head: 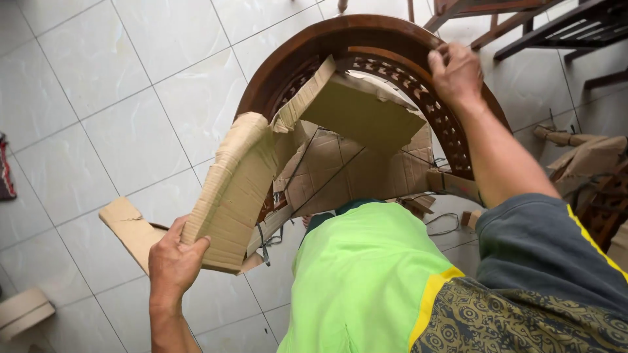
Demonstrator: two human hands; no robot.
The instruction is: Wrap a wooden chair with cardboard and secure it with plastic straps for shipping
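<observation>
Cardboard wrapping point(235, 189) looks about half off the curved wooden chair frame point(340, 33) propped against my lap, left hand point(173, 258) gripping the loose flap, right hand point(456, 72) clamped on the rim, string-tied pieces still stuck inside.

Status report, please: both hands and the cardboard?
Left hand grips cardboard wrap. Right hand holds curved wooden frame. Cords cross the cardboard.
</observation>
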